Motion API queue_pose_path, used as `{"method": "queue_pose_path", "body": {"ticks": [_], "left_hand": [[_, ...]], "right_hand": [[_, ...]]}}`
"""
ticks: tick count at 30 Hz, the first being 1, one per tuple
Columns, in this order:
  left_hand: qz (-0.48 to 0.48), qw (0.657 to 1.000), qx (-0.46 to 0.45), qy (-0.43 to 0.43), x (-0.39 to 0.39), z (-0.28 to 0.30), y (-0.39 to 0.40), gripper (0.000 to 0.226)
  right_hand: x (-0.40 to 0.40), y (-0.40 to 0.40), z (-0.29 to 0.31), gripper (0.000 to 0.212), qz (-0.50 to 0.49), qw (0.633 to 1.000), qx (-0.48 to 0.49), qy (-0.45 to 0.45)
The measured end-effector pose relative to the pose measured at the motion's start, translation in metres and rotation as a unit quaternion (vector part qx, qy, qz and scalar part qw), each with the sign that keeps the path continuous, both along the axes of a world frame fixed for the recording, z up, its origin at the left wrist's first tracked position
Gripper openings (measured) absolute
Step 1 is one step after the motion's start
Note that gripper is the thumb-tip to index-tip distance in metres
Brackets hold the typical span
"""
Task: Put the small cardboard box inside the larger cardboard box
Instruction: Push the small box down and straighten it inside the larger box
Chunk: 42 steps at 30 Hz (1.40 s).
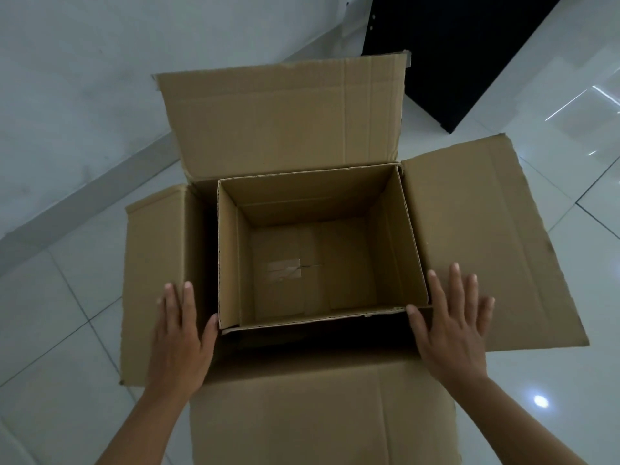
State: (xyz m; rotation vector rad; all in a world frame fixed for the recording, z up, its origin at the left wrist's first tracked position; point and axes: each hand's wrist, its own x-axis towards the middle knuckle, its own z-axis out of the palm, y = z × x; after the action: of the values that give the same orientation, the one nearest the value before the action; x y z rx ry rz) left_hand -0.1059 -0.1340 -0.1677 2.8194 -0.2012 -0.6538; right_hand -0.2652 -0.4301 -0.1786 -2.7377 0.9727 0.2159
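Observation:
The small cardboard box point(396, 236) sits open-topped inside the larger cardboard box point(476, 236), pushed toward its far right corner; a dark gap shows along its near side. The larger box stands on the floor with all its flaps spread outward. My left hand point(183, 333) lies flat on the left flap, thumb touching the small box's near-left corner. My right hand point(451, 323) lies flat on the right flap, thumb at the small box's near-right corner. Both hands have fingers spread and hold nothing.
White glossy floor tiles point(60, 307) surround the box. A white wall with a grey skirting point(100, 182) runs diagonally at the far left. A black panel point(446, 58) leans or stands at the far right behind the box.

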Motion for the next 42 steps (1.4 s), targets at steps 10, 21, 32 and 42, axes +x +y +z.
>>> {"method": "queue_pose_path", "body": {"ticks": [10,21,32,42], "left_hand": [[0.032,0.99,-0.114,-0.075,-0.004,-0.028,0.001,0.064],[0.052,0.979,-0.15,-0.127,0.022,-0.033,-0.041,0.082],[0.103,0.973,-0.139,-0.156,0.044,-0.042,-0.083,0.068],[0.166,0.969,-0.13,-0.127,0.027,-0.034,-0.103,0.066]], "right_hand": [[0.012,-0.008,-0.025,0.067,0.077,0.995,-0.022,-0.061],[0.069,-0.063,-0.023,0.06,0.121,0.985,-0.029,-0.121],[0.117,-0.111,-0.015,0.062,0.06,0.987,0.023,-0.147],[0.105,-0.136,-0.015,0.052,0.0,0.993,0.094,-0.073]]}}
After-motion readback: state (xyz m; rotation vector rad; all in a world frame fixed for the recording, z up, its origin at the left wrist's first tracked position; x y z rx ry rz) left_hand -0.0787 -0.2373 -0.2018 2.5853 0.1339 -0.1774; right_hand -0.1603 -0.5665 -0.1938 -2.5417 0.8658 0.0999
